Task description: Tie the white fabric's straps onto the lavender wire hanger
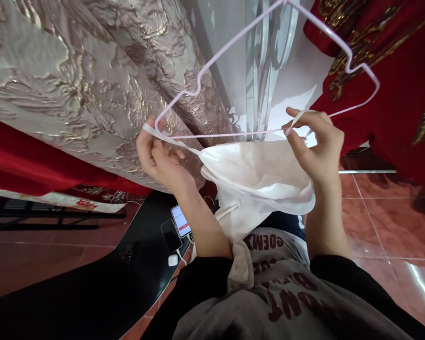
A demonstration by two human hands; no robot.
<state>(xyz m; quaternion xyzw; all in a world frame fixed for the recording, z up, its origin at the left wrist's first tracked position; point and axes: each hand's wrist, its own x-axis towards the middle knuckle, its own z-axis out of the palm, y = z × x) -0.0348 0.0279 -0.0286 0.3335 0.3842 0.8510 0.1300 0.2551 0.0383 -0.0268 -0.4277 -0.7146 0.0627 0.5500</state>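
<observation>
A pale lilac wire hanger [241, 33] is in front of me, its top cut off by the frame edge. Just below its bottom bar hangs a white garment with thin straps [258, 170], its upper opening spread and its lower part bunched against my shirt. At the hanger's left corner, my left hand [159, 153] has curled fingers with one strap [173, 141] running over them. My right hand [315, 141] pinches the other strap [297, 119] between thumb and forefinger, close to the bar's right part.
A shiny embossed beige fabric [92, 85] hangs at left. Red cloth with gold decoration [386, 104] hangs at right. White metalwork [258, 71] stands behind the hanger. Below left, a black surface [92, 283] has two phones nearby, one with a lit screen [181, 221]. The floor [368, 226] is red tile.
</observation>
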